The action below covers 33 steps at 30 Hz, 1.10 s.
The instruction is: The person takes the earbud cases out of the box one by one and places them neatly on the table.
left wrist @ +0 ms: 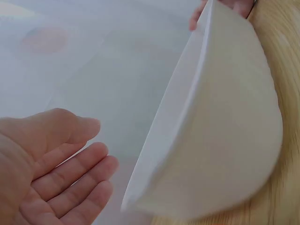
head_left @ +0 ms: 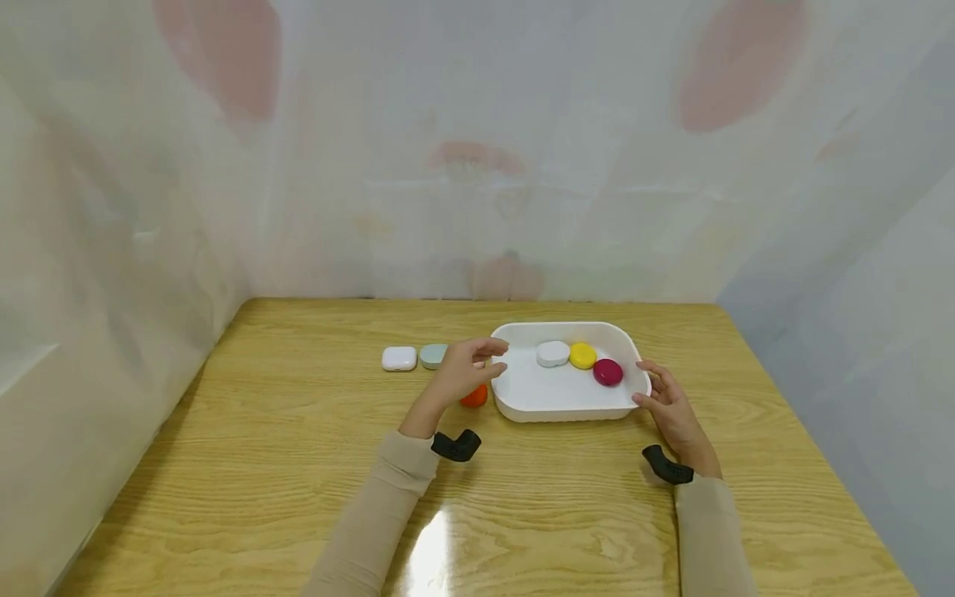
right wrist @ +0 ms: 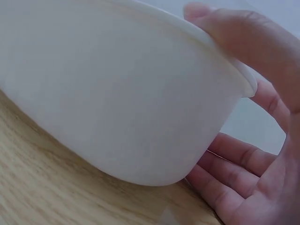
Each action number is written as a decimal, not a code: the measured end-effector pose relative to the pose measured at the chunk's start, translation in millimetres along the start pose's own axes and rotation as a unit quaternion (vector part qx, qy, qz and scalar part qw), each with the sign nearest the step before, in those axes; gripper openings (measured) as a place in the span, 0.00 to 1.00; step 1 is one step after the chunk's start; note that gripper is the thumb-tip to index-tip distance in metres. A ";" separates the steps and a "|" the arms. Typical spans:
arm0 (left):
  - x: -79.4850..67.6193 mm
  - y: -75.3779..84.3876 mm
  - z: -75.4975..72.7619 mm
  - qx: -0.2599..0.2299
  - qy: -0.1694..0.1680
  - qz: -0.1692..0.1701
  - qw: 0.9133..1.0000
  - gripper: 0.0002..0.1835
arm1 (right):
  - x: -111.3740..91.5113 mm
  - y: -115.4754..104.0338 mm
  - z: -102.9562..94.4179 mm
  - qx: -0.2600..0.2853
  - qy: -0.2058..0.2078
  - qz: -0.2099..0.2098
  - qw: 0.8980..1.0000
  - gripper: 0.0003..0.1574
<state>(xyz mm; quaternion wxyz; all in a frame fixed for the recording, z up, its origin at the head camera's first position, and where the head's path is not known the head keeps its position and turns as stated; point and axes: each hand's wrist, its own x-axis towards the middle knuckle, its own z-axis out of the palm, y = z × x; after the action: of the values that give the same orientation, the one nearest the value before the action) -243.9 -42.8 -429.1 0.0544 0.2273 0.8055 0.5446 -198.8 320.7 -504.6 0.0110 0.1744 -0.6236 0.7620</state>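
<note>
A white plastic tray point(head_left: 559, 415) with rounded corners stands on the table. In it lie a white rounded case point(head_left: 553, 354), a yellow round case point(head_left: 583, 356) and a dark red round case point(head_left: 608, 372). My right hand point(head_left: 671, 412) grips the tray's right end; in the right wrist view the thumb point(right wrist: 248, 35) lies over the rim and fingers curve around the end wall. By the tray's left end is my left hand point(head_left: 464, 371). In the left wrist view its fingers point(left wrist: 77, 176) are loosely bent, holding nothing, apart from the tray wall point(left wrist: 220, 117).
Left of the tray, a white earbud case point(head_left: 399, 358) and a pale green case point(head_left: 433, 356) lie side by side. An orange-red round object point(head_left: 474, 395) sits beside the left hand, partly hidden by it. Pale patterned sheeting point(head_left: 477, 166) surrounds the wooden table point(head_left: 298, 464).
</note>
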 end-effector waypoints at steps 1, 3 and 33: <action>3.6 1.0 3.6 0.007 -0.003 0.008 1.000 0.18 | -0.1 0.0 0.2 -0.002 0.001 0.003 1.000 0.29; 10.3 3.2 10.4 0.016 -0.008 0.019 1.000 0.18 | -0.4 -0.2 1.0 -0.007 0.004 0.009 1.000 0.29; 66.3 8.4 82.0 0.067 0.077 -0.081 0.991 0.21 | -3.0 -0.3 -0.2 -0.029 0.009 0.024 0.999 0.28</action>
<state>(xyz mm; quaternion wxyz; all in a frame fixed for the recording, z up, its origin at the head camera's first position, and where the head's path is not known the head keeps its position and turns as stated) -272.9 57.9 -443.7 0.0209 0.1217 0.8579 0.4988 -196.0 321.6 -505.2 0.0036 0.1520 -0.6491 0.7454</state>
